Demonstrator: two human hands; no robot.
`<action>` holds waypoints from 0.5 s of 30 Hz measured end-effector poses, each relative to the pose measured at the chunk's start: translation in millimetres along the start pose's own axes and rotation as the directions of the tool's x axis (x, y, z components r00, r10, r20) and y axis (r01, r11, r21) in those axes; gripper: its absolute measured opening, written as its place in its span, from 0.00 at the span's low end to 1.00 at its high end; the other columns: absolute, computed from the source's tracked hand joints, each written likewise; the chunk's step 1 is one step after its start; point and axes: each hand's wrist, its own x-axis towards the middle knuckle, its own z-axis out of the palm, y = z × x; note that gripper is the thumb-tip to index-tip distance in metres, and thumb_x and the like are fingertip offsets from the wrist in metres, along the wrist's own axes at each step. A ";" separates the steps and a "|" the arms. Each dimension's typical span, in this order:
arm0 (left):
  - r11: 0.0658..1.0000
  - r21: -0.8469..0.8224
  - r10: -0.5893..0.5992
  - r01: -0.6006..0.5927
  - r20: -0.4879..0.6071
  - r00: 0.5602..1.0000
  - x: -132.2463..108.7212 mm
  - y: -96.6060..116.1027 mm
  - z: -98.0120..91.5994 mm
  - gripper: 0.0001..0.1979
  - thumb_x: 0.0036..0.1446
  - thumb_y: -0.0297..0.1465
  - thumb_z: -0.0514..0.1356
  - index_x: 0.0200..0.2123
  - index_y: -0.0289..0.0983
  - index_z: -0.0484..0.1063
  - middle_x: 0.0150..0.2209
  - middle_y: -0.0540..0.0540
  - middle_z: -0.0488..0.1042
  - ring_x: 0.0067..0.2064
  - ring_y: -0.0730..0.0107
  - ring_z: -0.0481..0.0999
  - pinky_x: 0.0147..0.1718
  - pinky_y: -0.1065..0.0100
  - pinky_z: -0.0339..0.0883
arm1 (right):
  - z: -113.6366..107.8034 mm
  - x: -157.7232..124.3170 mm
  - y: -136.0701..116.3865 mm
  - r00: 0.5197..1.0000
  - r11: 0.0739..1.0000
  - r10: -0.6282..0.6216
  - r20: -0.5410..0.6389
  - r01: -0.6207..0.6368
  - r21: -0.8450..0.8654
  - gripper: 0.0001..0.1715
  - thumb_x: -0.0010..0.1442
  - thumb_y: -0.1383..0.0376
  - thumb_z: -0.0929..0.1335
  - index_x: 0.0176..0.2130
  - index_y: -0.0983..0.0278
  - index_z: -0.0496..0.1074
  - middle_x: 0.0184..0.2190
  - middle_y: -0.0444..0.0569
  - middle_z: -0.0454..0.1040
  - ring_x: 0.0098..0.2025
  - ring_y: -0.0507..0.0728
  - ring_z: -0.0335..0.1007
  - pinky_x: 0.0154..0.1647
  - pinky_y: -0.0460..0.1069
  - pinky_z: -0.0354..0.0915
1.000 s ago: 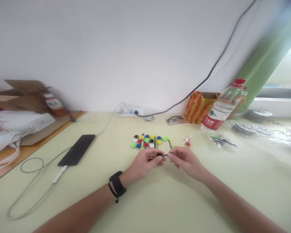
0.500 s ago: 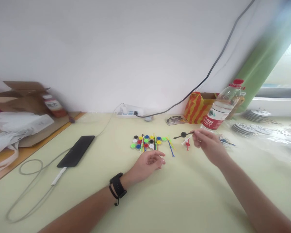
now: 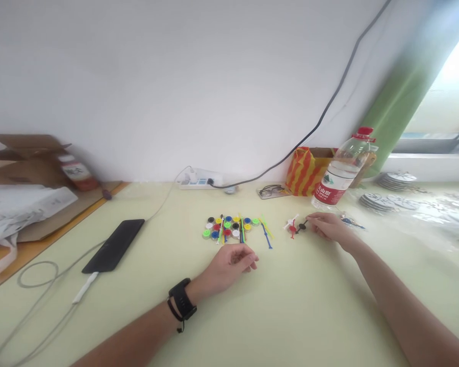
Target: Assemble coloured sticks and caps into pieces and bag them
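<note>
Right fingers: grasping; thumb and forefinger of the right hand [image 3: 329,228] pinch the near end of one black pointer [image 3: 302,227].
Left fingers: released; the left hand [image 3: 229,267] is loosely curled above the tabletop [image 3: 290,311].
Black pointer: one, extending leftward from the right fingertips; contact with the tabletop cannot be determined.
Finished-side pointers: two, one red pointer [image 3: 292,230] and one white pointer [image 3: 289,222], left of the right fingertips, just beyond the black pointer's free end.
Round discs: fifteen visible, grouped beyond the left fingers [image 3: 227,225]; three yellow, three blue, three green, two black, two red, two white.
Pointer bundles: two, lying across the discs; pieces per bundle cannot be counted.
Loose pointers: one blue pointer [image 3: 266,234] and at least one yellow-green, between the two hands, beyond the left fingertips.
Bottle: one large water bottle [image 3: 338,176], red cap, beyond the right fingers.
Bag: one striped bag [image 3: 304,171], beyond the right fingers, beside the bottle.
Phone: one black phone [image 3: 113,245], well left of the left fingers.
Power strip: one power strip [image 3: 196,185], far beyond the left fingers, against the wall.
</note>
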 end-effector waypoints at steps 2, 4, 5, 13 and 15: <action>1.000 0.010 -0.003 0.003 -0.001 1.000 0.4 -1.7 0.1 0.18 0.63 0.45 0.64 0.33 0.34 0.74 0.32 0.44 0.78 0.36 0.65 0.77 0.39 0.65 0.71 | 1.1 -1.3 -3.6 1.000 1.000 0.004 0.030 -0.004 0.003 0.24 0.59 0.51 0.71 0.48 0.63 0.76 0.29 0.49 0.79 0.21 0.51 0.65 0.19 0.46 0.61; 1.000 0.031 -0.001 0.001 0.002 1.000 0.7 -3.6 -0.1 0.20 0.64 0.46 0.63 0.30 0.35 0.71 0.29 0.46 0.76 0.34 0.67 0.76 0.37 0.67 0.69 | 1.4 -3.8 -7.8 0.998 1.000 -0.010 0.069 0.009 0.024 0.27 0.60 0.52 0.71 0.54 0.62 0.72 0.35 0.51 0.81 0.25 0.53 0.71 0.24 0.48 0.68; 0.999 0.042 0.001 -0.002 0.006 1.000 0.8 -4.3 -0.4 0.21 0.65 0.47 0.62 0.29 0.35 0.70 0.29 0.46 0.76 0.33 0.68 0.75 0.36 0.67 0.69 | 1.8 -5.3 -9.7 0.995 0.999 -0.035 0.093 0.032 0.031 0.28 0.61 0.52 0.70 0.56 0.61 0.71 0.37 0.52 0.82 0.28 0.54 0.74 0.28 0.49 0.70; 0.999 0.041 0.031 -0.031 0.016 0.999 -0.8 -6.5 -0.6 0.18 0.68 0.44 0.59 0.32 0.36 0.71 0.32 0.46 0.76 0.37 0.67 0.76 0.40 0.66 0.70 | 22.5 -16.5 -24.2 0.914 0.899 -0.392 -0.106 0.356 -0.256 0.16 0.64 0.53 0.67 0.44 0.61 0.75 0.39 0.53 0.81 0.38 0.61 0.78 0.38 0.55 0.73; 0.997 0.054 0.056 -0.056 0.004 0.998 -1.0 -7.8 -0.1 0.13 0.67 0.41 0.60 0.36 0.36 0.73 0.35 0.45 0.76 0.38 0.67 0.75 0.40 0.66 0.69 | 33.8 -22.4 -30.9 0.860 0.844 -0.499 -0.110 0.454 -0.285 0.12 0.66 0.56 0.66 0.41 0.60 0.75 0.38 0.52 0.80 0.38 0.61 0.77 0.37 0.54 0.72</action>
